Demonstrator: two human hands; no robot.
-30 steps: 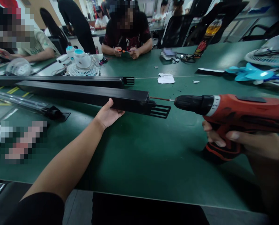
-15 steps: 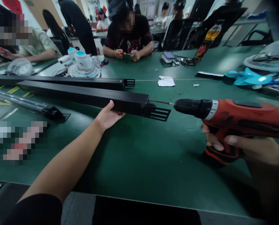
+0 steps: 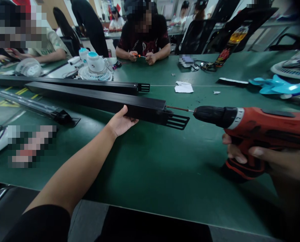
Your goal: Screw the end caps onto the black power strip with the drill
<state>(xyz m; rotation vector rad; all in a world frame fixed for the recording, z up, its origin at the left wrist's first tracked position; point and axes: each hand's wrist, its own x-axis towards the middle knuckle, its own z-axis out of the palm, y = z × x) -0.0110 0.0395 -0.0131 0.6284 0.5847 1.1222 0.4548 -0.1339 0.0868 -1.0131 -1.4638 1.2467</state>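
Note:
My left hand (image 3: 122,122) grips a long black rectangular bar (image 3: 102,99) from below, its thumb on the near side. A flat slotted bracket (image 3: 179,121) sticks out of the bar's right end. My right hand (image 3: 258,156) is wrapped around the handle of a red and black cordless drill (image 3: 263,121), whose chuck points left. Between the chuck and the bar's end runs a thin brownish rod (image 3: 179,108). Whether its tip sits on a screw is hidden at the end of the bar.
Behind lies a second black bar (image 3: 89,84) with a slotted end; a shorter rail (image 3: 34,105) is at left. White fan parts (image 3: 96,67), paper (image 3: 184,87), blue fan blades (image 3: 276,84) and a bottle (image 3: 230,43) stand around. Across the table, a person (image 3: 143,37) holds an orange-handled tool.
The whole view has shifted slightly, so things appear a little farther right. Both hands keep their grips, and bar and drill stay in line with each other.

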